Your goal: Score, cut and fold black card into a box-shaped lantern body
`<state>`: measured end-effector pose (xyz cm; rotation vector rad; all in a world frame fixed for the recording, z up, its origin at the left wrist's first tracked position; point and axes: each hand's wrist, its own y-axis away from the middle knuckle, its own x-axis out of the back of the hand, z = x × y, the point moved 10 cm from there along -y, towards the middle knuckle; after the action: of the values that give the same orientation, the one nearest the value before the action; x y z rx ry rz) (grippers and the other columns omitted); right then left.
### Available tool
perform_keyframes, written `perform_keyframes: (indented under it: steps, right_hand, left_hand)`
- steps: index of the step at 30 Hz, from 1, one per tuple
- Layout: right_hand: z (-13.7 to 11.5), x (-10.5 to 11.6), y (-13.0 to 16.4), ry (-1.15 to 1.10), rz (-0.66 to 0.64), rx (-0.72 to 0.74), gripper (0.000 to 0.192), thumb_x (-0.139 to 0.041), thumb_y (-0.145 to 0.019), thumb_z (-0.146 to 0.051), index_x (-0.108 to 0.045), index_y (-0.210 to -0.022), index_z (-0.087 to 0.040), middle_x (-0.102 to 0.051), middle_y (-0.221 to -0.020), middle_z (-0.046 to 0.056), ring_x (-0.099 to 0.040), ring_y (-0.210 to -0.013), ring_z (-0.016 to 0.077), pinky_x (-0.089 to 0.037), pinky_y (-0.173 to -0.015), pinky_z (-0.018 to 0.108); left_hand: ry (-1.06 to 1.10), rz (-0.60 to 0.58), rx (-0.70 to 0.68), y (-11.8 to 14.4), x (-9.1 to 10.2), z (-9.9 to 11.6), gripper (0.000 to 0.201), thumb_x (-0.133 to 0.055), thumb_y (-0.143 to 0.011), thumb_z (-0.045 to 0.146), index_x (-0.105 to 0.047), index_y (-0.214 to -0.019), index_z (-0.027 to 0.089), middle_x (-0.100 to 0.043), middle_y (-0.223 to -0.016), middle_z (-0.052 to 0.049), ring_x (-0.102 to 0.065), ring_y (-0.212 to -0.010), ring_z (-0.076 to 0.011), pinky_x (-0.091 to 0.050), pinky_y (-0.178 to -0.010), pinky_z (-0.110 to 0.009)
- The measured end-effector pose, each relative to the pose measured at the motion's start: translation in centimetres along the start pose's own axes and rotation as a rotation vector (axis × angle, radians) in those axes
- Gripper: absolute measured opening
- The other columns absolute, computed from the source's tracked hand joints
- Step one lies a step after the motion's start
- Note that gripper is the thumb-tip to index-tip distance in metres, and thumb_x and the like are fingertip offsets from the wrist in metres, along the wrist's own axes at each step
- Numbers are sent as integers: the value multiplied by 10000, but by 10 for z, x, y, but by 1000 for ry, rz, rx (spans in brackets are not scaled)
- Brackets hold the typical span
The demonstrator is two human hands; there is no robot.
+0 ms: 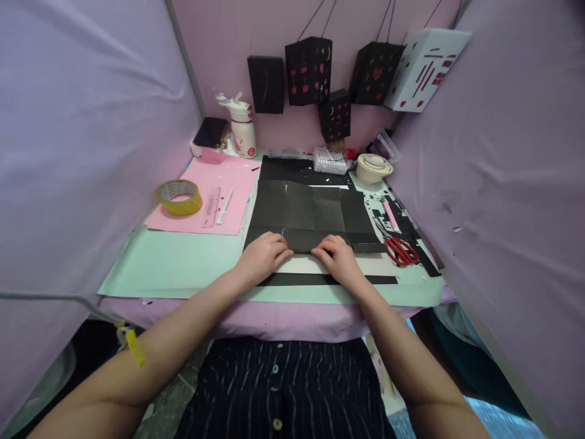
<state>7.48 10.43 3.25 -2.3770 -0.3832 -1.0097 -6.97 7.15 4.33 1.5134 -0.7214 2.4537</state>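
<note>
While the black paper sheet [304, 210] is stretched left to right just beyond them, its near edge is pinched by the curled fingers of the left hand [265, 255] and right hand [339, 258], set equally close.

Under your hands lies matt black paper [311, 213], creased and smooth; at centre left you see pink paper [208, 204], flat and dull; the tape roll [179, 197] looks glossy plastic; the scissors [398, 247] at right show shiny red plastic handles; lilac cloth [68, 152] hangs wrinkled.
</note>
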Motion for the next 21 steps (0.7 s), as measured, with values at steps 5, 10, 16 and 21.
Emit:
perform_keyframes:
  steps: [5, 10, 16, 21]
  right_hand:
    - [16, -2, -6, -59, -67, -175, 195, -621, -852, -301, -652, -688, -201, -626, -717, 5, -560, -749, 170, -385, -704, 278]
    - [26, -10, -15, -61, -220, -320, 244, -599, -830, -348, -615, -642, -193, -611, -642, -17, -532, -648, 147, -345, -631, 256]
    - [26, -14, -22, 7, -302, -313, 255, -603, -825, -357, -611, -634, -189, -595, -621, -12, -513, -619, 141, -323, -590, 249]
    - [24, -14, -22, 42, -309, -290, 215, -628, -823, -321, -622, -653, -190, -638, -674, 0, -536, -651, 141, -332, -609, 243]
  left_hand:
    - [38, -31, 175, -7, -2, -18, 223, -568, -921, 317, -698, -816, 170, -609, -861, -42, -585, -868, -200, -447, -816, -320]
    - [22, -130, 321, -15, -8, -33, 242, -574, -902, 339, -680, -756, 178, -523, -797, -32, -572, -813, -189, -442, -772, -300]
    - [14, -188, 359, -18, -12, -34, 245, -572, -893, 329, -667, -729, 175, -509, -819, -41, -568, -801, -189, -440, -775, -302]
    - [-26, -197, 359, -19, -12, -33, 242, -573, -885, 327, -664, -728, 167, -519, -841, -54, -575, -822, -196, -447, -805, -306]
